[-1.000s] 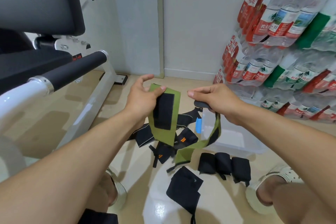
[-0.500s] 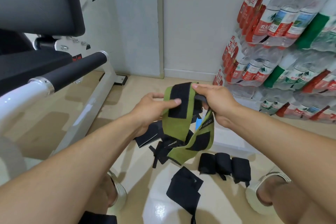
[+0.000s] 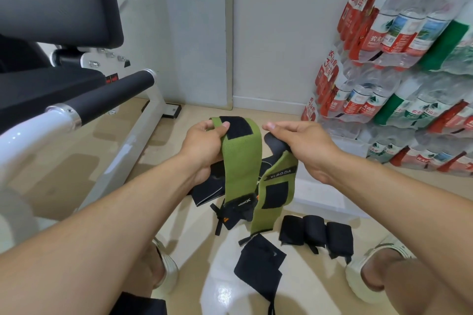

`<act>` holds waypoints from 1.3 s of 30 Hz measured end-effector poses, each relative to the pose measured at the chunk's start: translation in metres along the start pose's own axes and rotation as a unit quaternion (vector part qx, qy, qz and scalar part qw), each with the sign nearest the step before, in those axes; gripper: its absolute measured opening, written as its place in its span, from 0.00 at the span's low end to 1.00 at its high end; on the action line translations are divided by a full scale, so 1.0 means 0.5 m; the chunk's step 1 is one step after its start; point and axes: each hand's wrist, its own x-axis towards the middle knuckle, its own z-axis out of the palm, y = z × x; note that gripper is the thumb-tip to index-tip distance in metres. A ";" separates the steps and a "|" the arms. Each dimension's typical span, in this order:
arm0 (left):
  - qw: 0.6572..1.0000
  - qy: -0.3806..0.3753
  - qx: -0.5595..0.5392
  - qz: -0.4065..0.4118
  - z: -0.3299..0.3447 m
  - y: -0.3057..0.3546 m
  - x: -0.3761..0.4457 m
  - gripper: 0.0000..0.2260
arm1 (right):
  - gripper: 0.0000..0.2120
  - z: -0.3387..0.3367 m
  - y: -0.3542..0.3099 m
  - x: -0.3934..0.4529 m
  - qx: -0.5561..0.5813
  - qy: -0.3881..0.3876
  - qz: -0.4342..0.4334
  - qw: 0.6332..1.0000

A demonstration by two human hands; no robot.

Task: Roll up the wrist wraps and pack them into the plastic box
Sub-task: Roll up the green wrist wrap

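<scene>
- Left hand [image 3: 204,143] pinches the top end of one green wrist wrap [image 3: 239,161], thumb on its black hook-and-loop patch; the strap hangs straight down, long axis vertical.
- Right hand [image 3: 304,146] grips the dark end of a second green wrap [image 3: 277,186], which hangs down just right of the first.
- Rolling would likely start at the held top ends.
- Clear plastic box [image 3: 330,202] sits on the floor below the right hand, the nearer one, behind three rolled black wraps [image 3: 316,235].
</scene>
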 end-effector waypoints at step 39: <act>0.973 -0.183 0.111 -0.085 -0.009 0.002 -0.028 0.12 | 0.05 0.019 -0.005 -0.016 0.137 -0.025 0.115 0.984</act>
